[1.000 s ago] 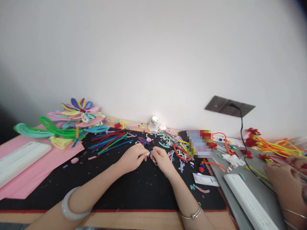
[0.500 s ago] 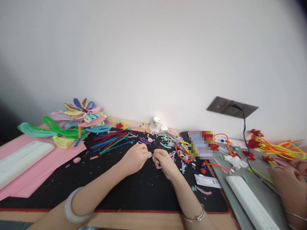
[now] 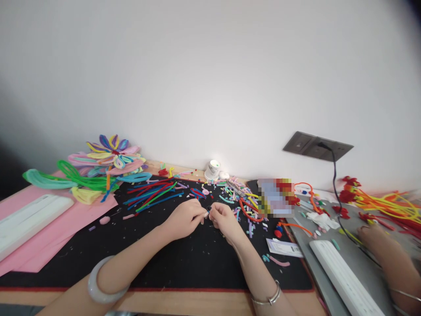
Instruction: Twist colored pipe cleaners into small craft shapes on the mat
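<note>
My left hand [image 3: 186,220] and my right hand [image 3: 225,221] meet over the black mat [image 3: 158,267], fingertips pinched close together. Between them is a small dark bit, too tiny and hidden to name. Just beyond my left hand lie red, blue and green pipe cleaners [image 3: 153,197]. A small red-and-blue looped pipe cleaner piece [image 3: 198,193] rests behind the fingertips. Past my right hand, short pastel pipe cleaner snippets [image 3: 230,192] are scattered, with an orange-red loop [image 3: 248,213] beside them.
Pipe cleaner flowers [image 3: 113,153] and a white bar-shaped thing [image 3: 33,219] on pink sheets [image 3: 66,237] fill the left. A white cup [image 3: 213,170] stands by the wall. At right are a second white bar [image 3: 345,276], a black cord [image 3: 336,188] and another person's hand [image 3: 375,237].
My hands stay together, with the left fingers slightly lower and more bent. At the right, the other person's hand has moved left and away from the frame's edge.
</note>
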Tool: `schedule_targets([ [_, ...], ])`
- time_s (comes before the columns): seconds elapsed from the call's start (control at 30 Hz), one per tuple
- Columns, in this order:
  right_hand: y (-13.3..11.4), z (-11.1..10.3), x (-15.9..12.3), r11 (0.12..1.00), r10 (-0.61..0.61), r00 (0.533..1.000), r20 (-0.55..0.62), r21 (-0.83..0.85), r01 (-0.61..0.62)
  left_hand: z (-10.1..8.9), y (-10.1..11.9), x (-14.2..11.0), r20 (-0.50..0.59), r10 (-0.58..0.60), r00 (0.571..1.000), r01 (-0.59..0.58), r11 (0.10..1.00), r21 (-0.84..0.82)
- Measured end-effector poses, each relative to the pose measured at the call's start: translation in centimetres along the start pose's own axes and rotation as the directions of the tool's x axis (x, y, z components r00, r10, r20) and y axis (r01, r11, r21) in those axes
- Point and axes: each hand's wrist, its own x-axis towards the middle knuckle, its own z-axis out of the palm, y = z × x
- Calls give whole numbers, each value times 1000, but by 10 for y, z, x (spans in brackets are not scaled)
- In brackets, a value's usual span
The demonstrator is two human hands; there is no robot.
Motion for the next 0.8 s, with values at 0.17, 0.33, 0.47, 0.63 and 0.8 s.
schedule_targets([
  [0.17, -13, -2, -7, 936, -262, 965, 9, -242, 257, -2, 0, 2, 145, -241, 960, 279, 760, -587],
  [0.33, -15, -1, -10, 913, -314, 949, -5, -275, 301, 0, 2, 2, 250, -328, 911, 393, 509, -765],
  [0.47, -7, 1, -5, 990, -124, 992, -24, -69, 122, -2, 2, 1, 49, -208, 977, 208, 874, -440],
  [0.63, -3, 4, -3, 961, 138, 990, 39, 236, -143, -3, 0, -1, -40, 87, 995, -72, 956, 283],
  [0.8, -5, 5, -5, 894, 249, 966, 73, 366, -258, 1, -1, -2, 13, 186, 982, -169, 858, 486],
])
